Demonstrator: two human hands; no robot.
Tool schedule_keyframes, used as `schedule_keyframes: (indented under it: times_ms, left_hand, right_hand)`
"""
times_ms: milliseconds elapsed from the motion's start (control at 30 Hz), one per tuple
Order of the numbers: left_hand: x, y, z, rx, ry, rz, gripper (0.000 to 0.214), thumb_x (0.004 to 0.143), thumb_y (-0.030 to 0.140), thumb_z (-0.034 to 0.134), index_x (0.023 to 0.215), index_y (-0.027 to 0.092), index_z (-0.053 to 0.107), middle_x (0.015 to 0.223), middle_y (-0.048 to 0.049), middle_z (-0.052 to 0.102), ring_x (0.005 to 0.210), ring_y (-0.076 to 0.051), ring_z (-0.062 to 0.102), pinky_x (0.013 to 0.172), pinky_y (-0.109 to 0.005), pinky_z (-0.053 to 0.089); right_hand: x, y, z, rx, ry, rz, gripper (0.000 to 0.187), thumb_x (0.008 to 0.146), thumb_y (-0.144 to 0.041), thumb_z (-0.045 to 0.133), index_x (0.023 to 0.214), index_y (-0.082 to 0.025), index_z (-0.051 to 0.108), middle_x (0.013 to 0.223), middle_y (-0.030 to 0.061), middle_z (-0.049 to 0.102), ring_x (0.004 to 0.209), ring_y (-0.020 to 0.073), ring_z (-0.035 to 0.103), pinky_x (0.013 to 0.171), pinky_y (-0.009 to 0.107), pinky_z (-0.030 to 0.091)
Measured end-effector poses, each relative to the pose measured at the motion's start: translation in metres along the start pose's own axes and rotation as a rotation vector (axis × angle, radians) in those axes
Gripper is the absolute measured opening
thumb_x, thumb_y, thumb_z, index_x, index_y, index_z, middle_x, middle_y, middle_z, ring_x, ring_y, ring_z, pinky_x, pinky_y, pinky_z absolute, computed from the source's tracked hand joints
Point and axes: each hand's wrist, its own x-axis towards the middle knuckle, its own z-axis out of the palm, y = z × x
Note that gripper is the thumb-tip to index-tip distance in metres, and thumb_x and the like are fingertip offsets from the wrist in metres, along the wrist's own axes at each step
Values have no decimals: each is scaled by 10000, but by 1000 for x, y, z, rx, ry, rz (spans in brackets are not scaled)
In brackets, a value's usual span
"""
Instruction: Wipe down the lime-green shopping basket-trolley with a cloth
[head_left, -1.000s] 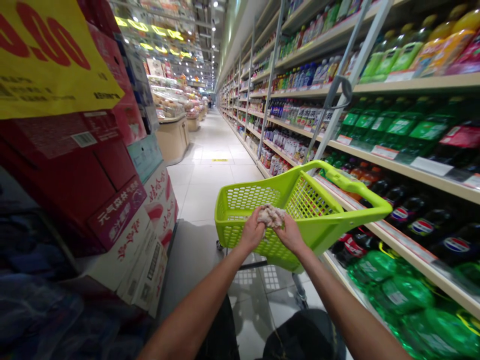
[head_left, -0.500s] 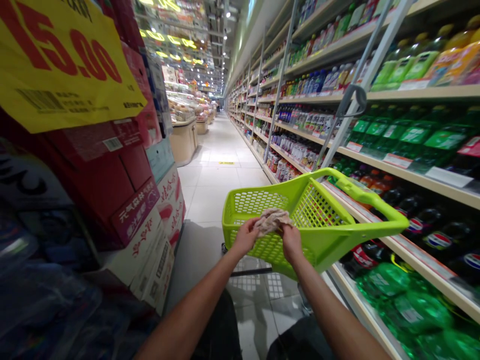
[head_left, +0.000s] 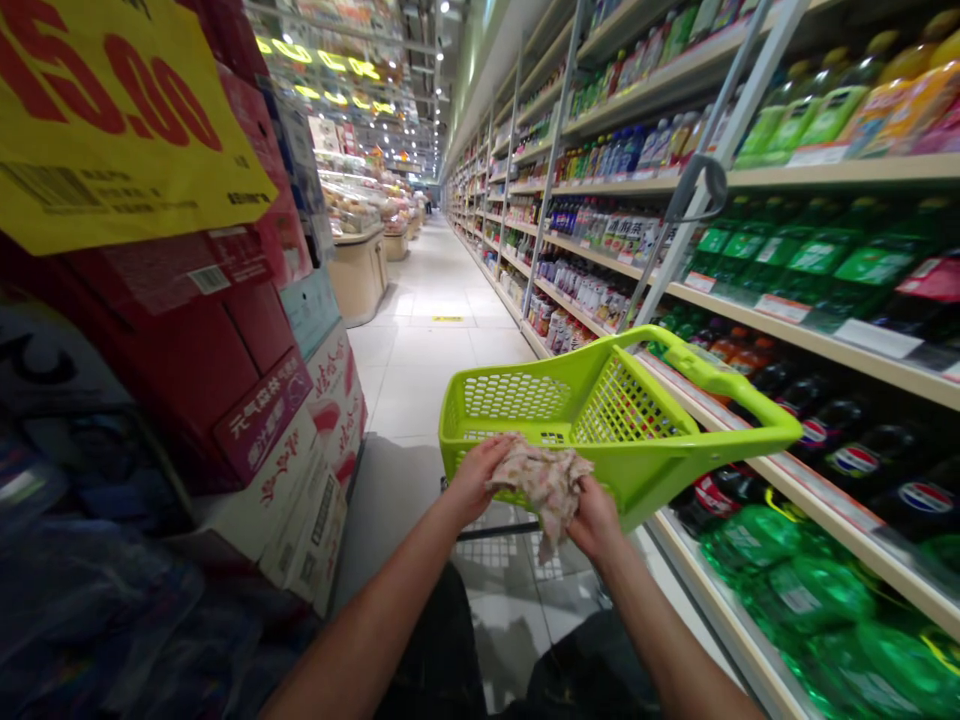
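Note:
A crumpled, pale beige-pink cloth (head_left: pixel 541 483) is stretched between my two hands, its lower corner hanging down. My left hand (head_left: pixel 477 482) pinches the cloth's left edge. On the other side, my right hand (head_left: pixel 596 520) grips the right edge with curled fingers. Right behind the cloth stands a lime-green shopping basket cart (head_left: pixel 675 465), its near side wall partly covered by the cloth and hands. The cart's inside shows perforated walls, and its green handle (head_left: pixel 765 425) points to the right.
Shelves (head_left: pixel 817 335) of drink bottles line the right side, with large green bottles (head_left: pixel 806 600) at the bottom. On the left, stacked drink cartons (head_left: pixel 247 350) carry a yellow price sign (head_left: pixel 127 130). A tiled aisle (head_left: pixel 420 345) runs ahead past display counters (head_left: pixel 356 270).
The cloth has gone from bunched up to more spread out, with a corner now dangling. My hands have moved slightly lower and farther apart. The view has shifted slightly.

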Motion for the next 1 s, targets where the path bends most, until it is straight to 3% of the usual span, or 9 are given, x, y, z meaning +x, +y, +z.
schedule_keyframes:
  times_ms: [133, 233, 333, 433, 533, 633, 733, 867, 1000]
  left_hand:
    - [-18, -25, -4, -188, -115, -169, 416, 593, 468, 688, 865, 162, 613, 883, -62, 657, 841, -183, 593, 741, -302, 452]
    - [-23, -38, -5, -126, -28, -115, 381, 535, 298, 746, 850, 137, 601, 805, -60, 670, 793, -190, 612, 753, -316, 456]
    - [-22, -31, -6, -97, 58, -51, 347, 514, 227, 733, 821, 147, 590, 759, -28, 669, 693, -159, 615, 704, -301, 469]
    - [-26, -15, -5, 36, -3, -81, 289, 521, 231, 713, 776, 147, 604, 723, -17, 664, 634, -139, 602, 652, -269, 463]
    - [-36, -4, 0, 293, -78, -98, 216, 535, 226, 691, 724, 140, 632, 670, -12, 650, 588, -127, 573, 594, -238, 439]
    - [-41, 2, 6, 492, -227, -113, 179, 557, 235, 670, 710, 144, 652, 637, 0, 631, 553, -115, 532, 546, -222, 412]
    - [-38, 5, 5, 611, -286, -54, 126, 562, 206, 664, 673, 150, 646, 601, 18, 602, 540, -101, 504, 527, -206, 397]
    - [-33, 1, -5, 414, 1, 126, 382, 504, 186, 729, 872, 189, 625, 824, -20, 643, 746, -137, 570, 662, -228, 441]
    - [-42, -17, -13, 135, -236, -134, 543, 519, 284, 754, 1023, 174, 584, 995, -93, 634, 849, -199, 601, 752, -313, 454]
  right_hand:
    - [-17, 8, 0, -63, 21, 51, 164, 663, -310, 540, 774, -207, 602, 818, 17, 691, 808, 190, 626, 749, 332, 485]
    - [-29, 10, -3, -248, -69, -29, 234, 655, -362, 574, 824, -204, 611, 882, 54, 685, 831, 217, 618, 718, 345, 489]
    - [-34, 8, -18, -303, -59, -72, 305, 669, -422, 564, 880, -207, 610, 892, 70, 680, 798, 221, 624, 693, 355, 492]
    - [-36, 2, -36, -330, 36, -8, 418, 715, -500, 486, 986, -199, 592, 855, 75, 678, 747, 218, 630, 698, 389, 489]
    - [-42, -5, -41, -583, 122, -189, 488, 683, -496, 541, 1073, -203, 565, 1032, 86, 632, 947, 230, 581, 855, 414, 429]
    - [-53, -8, -28, -834, -158, -339, 603, 567, -360, 698, 1131, -216, 539, 1186, 61, 553, 1104, 233, 483, 969, 381, 340]
    - [-63, -9, -11, -834, -407, -157, 370, 641, -352, 641, 976, -195, 618, 946, 29, 654, 874, 207, 584, 818, 342, 442]
    - [-63, -16, 2, -536, -400, 163, 295, 657, -425, 606, 822, -182, 624, 703, -2, 652, 613, 158, 582, 616, 286, 464]
    - [-53, -22, 5, -387, -357, 255, 330, 624, -421, 622, 850, -180, 624, 702, 15, 657, 583, 163, 581, 594, 295, 460]
